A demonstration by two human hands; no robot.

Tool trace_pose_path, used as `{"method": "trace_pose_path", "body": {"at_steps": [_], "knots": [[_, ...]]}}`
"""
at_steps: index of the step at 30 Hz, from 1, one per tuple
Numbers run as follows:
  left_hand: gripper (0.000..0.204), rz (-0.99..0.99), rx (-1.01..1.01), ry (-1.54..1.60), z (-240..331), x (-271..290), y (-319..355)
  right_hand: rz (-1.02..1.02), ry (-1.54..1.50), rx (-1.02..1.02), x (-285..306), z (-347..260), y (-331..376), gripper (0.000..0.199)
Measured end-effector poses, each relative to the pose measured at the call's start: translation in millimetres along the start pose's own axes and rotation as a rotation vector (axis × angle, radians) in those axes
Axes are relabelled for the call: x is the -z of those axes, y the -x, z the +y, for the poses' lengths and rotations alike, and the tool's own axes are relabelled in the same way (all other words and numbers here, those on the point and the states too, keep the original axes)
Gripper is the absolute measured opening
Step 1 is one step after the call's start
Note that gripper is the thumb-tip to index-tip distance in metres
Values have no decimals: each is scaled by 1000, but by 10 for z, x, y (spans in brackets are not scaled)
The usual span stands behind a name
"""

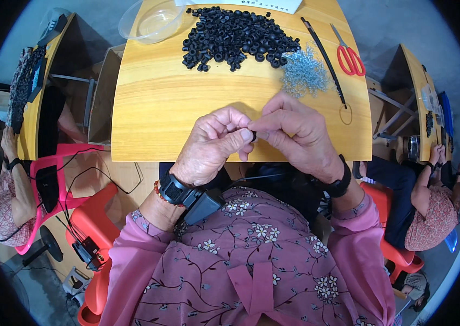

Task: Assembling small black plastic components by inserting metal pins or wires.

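Above the table's front edge my two hands meet, fingertips close together. My left hand (208, 145) is closed, thumb against fingers, on a small black piece (254, 136), mostly covered by the fingertips. My right hand (299, 135) pinches right beside it; whatever lies between its thumb and finger is too small or hidden to make out. Beyond them spreads a heap of small black ring-like and cap-like pieces (235, 38). A pile of tiny pale blue, clear-looking pieces (305, 73) adjoins its right side.
A thin black rod (325, 58) ending in a wire loop lies right of the piles, beside red-handled scissors (350, 58). A clear plastic bowl (154, 26) stands at the table's far left. Other people sit at tables on both sides. Red plastic chairs (95, 217) and cables flank me.
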State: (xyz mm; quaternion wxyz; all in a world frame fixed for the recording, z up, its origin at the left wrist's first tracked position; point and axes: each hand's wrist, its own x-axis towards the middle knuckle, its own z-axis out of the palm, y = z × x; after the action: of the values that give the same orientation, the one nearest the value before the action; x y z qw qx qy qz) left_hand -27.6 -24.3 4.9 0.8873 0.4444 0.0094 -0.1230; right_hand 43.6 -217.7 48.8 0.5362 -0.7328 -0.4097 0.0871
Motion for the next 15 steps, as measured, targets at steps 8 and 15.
{"method": "trace_pose_path", "body": {"at_steps": [8, 15], "knots": [[7, 18, 6, 90, -12, -88, 10, 12, 25, 31, -14, -2, 1, 28], [12, 32, -47, 198, -100, -47, -2, -24, 206, 4, -36, -139, 1, 39]]}}
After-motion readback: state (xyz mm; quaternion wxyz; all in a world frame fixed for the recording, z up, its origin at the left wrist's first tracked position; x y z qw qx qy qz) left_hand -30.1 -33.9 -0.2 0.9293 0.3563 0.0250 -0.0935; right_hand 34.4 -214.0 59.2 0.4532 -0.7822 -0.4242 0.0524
